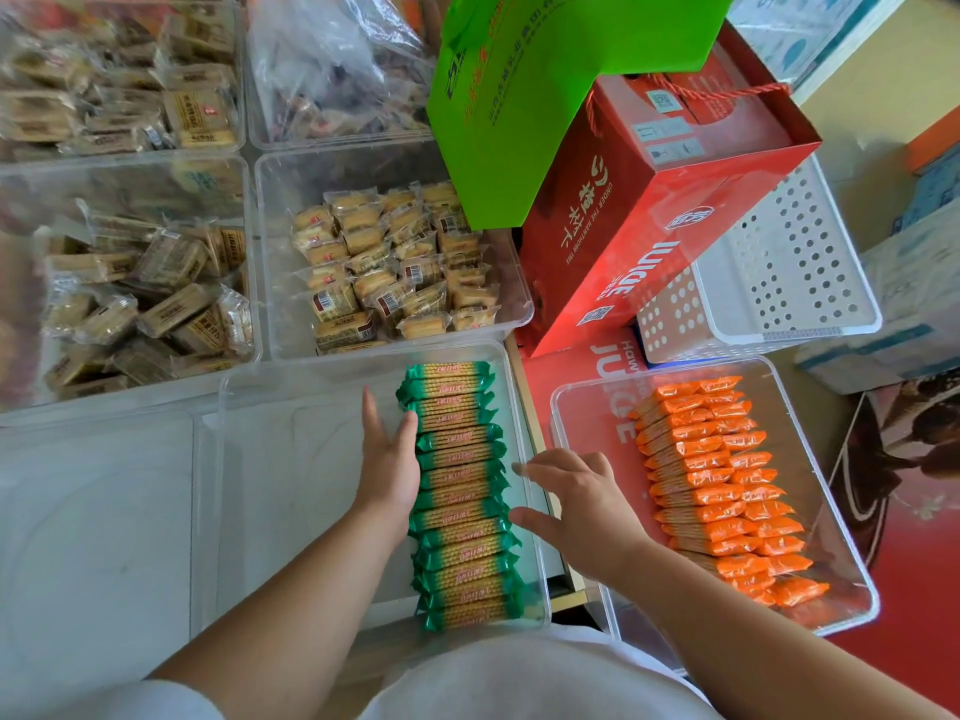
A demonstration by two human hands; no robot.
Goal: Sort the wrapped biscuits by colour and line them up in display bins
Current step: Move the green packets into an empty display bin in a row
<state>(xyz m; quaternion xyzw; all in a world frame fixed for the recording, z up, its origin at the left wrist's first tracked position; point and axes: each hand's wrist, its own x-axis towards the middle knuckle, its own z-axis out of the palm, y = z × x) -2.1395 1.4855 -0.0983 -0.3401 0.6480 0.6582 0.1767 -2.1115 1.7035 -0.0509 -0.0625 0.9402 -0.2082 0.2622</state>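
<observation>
The left hand (387, 467), fingers (370, 415) straight, rests against the left side of the green-wrapped biscuits (462, 498) lined up in the clear bin (291, 459), while the right hand (584, 509) hovers just right of them, loosely spread and empty.

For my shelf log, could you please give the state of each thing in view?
green-wrapped biscuits: one neat row in their bin.
orange-wrapped biscuits: lined up in their bin.
left hand: open, against the green row's side.
right hand: open, fingers spread, holding nothing.
clear bin: left part unfilled.
</observation>
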